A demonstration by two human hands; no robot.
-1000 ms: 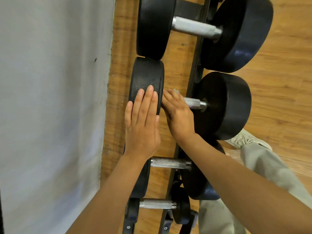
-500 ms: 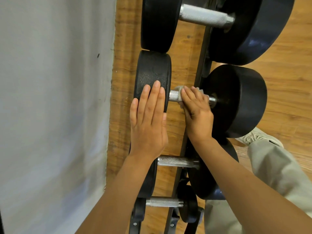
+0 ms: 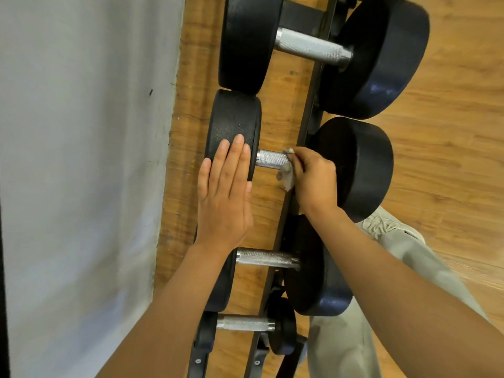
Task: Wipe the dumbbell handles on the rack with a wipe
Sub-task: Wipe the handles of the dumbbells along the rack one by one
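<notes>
Several black dumbbells with knurled metal handles lie across a black rack (image 3: 305, 126). My right hand (image 3: 313, 178) is curled round the right half of the second dumbbell's handle (image 3: 271, 159), gripping a crumpled white wipe (image 3: 285, 178) against it. The wipe sticks out above and below my fingers. My left hand (image 3: 226, 195) lies flat with straight fingers on that dumbbell's left weight head (image 3: 231, 121). The handles of the dumbbells above (image 3: 311, 47) and below (image 3: 266, 259) are bare.
A grey wall (image 3: 81, 159) runs down the left side, close to the weight heads. Wooden floor (image 3: 450, 132) lies to the right. My trouser leg and pale shoe (image 3: 381, 227) stand beside the rack. A smaller dumbbell (image 3: 245, 323) sits lowest.
My right hand has slid with the wipe along the handle from its left end toward the right weight head, uncovering the left part. My left hand has stayed flat on the weight head.
</notes>
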